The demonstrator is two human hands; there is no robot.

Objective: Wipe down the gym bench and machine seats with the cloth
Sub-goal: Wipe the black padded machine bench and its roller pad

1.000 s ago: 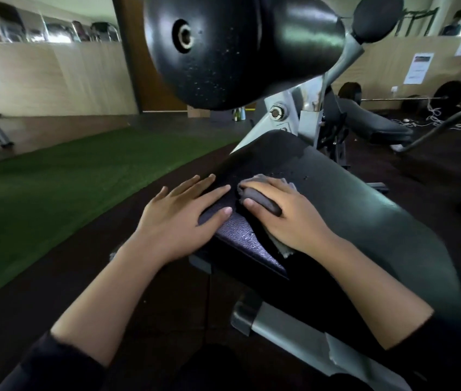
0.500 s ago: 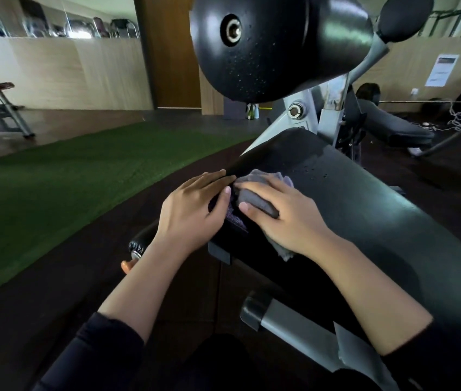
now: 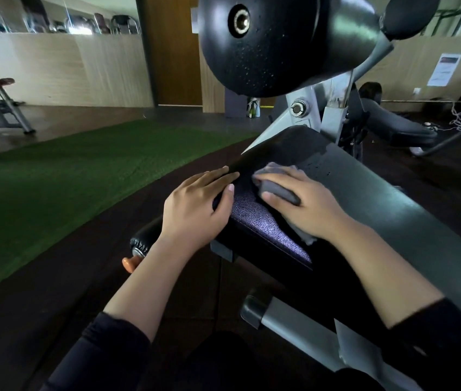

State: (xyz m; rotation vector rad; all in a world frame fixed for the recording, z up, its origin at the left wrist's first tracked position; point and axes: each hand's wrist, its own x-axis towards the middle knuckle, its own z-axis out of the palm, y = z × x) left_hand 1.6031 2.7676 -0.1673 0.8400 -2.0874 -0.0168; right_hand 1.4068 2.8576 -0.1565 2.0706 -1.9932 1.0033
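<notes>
- I am in the middle of wiping the seat pad (image 3: 364, 210) of a gym machine; going by where the cloth sits, I am working the pad's near left corner.
- My right hand (image 3: 305, 204) lies flat on the grey cloth (image 3: 277, 190), fingers spread over it and pressing it onto the pad. A fold of cloth bulges up between thumb and forefinger, so I judge the hand is pinning the cloth down more than gripping it.
- The cloth is bunched under that hand, with one edge showing ahead of the fingertips and a pale corner poking out behind the wrist.
- My left hand (image 3: 195, 204) rests on the left edge of the pad, just beside the cloth. Its fingers are straight and relaxed, holding nothing; it seems only to steady me.
- Past the cloth, the pad shows small specks and droplets on its surface, which I take to be a stretch not yet wiped.
- Above the pad hangs a big black roller cushion (image 3: 263, 43), also speckled, on a grey metal frame (image 3: 305, 108).
- Left of the pad, lower down, a black handle grip (image 3: 144, 238) sticks out toward the green turf (image 3: 54, 176).
- Next move, as I judge it: push the cloth forward along the pad, over the speckled stretch, with steady downward pressure and overlapping passes.
- The left hand would need to slide off the edge so the cloth can cover that strip too.
- The roller cushion and another padded bench (image 3: 401, 128) beyond the frame probably still wait for their turn.
</notes>
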